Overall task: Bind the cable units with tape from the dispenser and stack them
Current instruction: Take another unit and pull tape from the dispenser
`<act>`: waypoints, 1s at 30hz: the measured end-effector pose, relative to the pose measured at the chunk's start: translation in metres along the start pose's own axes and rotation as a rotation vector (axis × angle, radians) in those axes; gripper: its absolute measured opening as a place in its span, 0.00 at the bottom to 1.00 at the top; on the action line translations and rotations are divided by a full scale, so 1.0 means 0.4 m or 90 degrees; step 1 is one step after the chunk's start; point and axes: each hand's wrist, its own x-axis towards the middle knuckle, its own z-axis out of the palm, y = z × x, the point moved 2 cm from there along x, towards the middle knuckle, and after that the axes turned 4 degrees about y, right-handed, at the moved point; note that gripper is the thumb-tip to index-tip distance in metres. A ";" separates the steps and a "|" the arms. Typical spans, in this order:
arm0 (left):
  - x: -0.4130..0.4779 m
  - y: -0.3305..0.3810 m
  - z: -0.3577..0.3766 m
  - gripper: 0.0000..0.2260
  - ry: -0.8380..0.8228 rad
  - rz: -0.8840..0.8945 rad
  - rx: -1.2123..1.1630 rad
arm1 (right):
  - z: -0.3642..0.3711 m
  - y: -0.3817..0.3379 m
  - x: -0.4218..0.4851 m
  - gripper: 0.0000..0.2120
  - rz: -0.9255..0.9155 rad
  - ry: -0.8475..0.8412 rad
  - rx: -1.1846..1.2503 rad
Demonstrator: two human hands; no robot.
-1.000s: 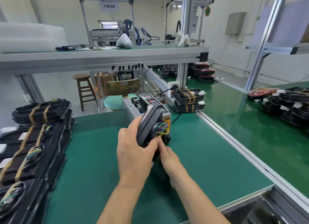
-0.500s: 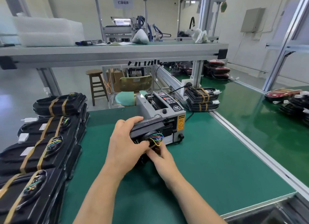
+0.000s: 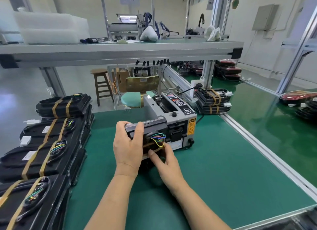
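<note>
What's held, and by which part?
A black cable unit: left hand grips its left end, fingers over the top edge; right hand pinches its lower edge at the tape.

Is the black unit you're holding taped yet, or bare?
Taped, at least partly: tan tape crosses the black unit below its coloured wires, where the right hand presses.

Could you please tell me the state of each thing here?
cable unit: held before the tape dispenser, tape across it.
left hand: grips the cable unit's top.
right hand: pinches tape against it.
tape dispenser: standing on the mat.
stacked units: taped, lying at left.
</note>
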 end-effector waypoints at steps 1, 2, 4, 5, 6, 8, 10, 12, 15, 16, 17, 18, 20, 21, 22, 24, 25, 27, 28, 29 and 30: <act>0.004 -0.002 0.003 0.09 -0.009 -0.002 -0.004 | -0.001 0.003 0.000 0.16 0.003 0.005 0.005; 0.007 -0.003 0.004 0.09 -0.015 -0.003 -0.009 | -0.002 0.007 0.001 0.16 0.007 0.010 0.011; 0.011 -0.007 0.005 0.09 -0.016 -0.006 -0.021 | -0.003 0.016 0.002 0.17 0.016 0.019 0.029; 0.011 -0.009 0.004 0.09 -0.012 -0.006 -0.024 | -0.002 0.019 0.004 0.19 0.022 0.025 0.041; 0.012 -0.010 0.004 0.08 -0.009 -0.006 -0.027 | -0.001 0.021 0.005 0.21 0.030 0.033 0.058; 0.012 -0.010 0.004 0.09 -0.006 -0.011 -0.036 | 0.001 0.022 0.010 0.24 0.040 0.059 0.092; 0.013 -0.009 0.005 0.09 -0.005 -0.016 -0.041 | -0.001 0.024 0.016 0.22 0.036 0.091 0.113; 0.015 -0.007 0.007 0.09 -0.001 -0.013 -0.035 | -0.009 0.030 0.022 0.18 0.035 0.123 0.128; 0.019 -0.006 0.011 0.10 -0.001 -0.010 -0.030 | -0.020 0.039 0.030 0.17 0.052 0.160 0.153; 0.020 -0.006 0.011 0.10 -0.001 -0.009 -0.029 | -0.025 0.040 0.032 0.16 0.056 0.170 0.161; 0.022 -0.006 0.011 0.10 0.000 -0.007 -0.027 | -0.030 0.041 0.036 0.15 0.057 0.184 0.169; 0.023 -0.007 0.011 0.10 0.001 -0.004 -0.023 | -0.037 0.041 0.042 0.14 0.057 0.202 0.177; 0.026 -0.010 0.010 0.10 0.001 0.003 -0.014 | -0.053 0.039 0.054 0.11 0.066 0.239 0.198; 0.026 -0.012 0.010 0.09 0.000 0.007 -0.007 | -0.062 0.036 0.061 0.11 0.073 0.257 0.211; 0.027 -0.014 0.010 0.09 -0.002 0.011 -0.001 | -0.072 0.033 0.069 0.10 0.078 0.275 0.224; 0.027 -0.014 0.013 0.09 -0.007 0.015 0.003 | -0.089 0.026 0.086 0.09 0.082 0.303 0.244; 0.026 -0.012 0.015 0.09 -0.011 0.015 0.002 | -0.098 0.022 0.094 0.08 0.084 0.315 0.250; 0.024 -0.009 0.018 0.11 -0.014 0.012 0.000 | -0.112 0.014 0.110 0.05 0.091 0.333 0.257; 0.024 -0.008 0.018 0.11 -0.013 0.011 0.001 | -0.117 0.009 0.118 0.04 0.093 0.339 0.256; 0.025 -0.007 0.019 0.11 -0.013 0.011 0.002 | -0.121 0.005 0.125 0.04 0.095 0.343 0.253; 0.025 -0.007 0.019 0.11 -0.014 0.011 0.003 | -0.125 0.002 0.131 0.04 0.095 0.345 0.249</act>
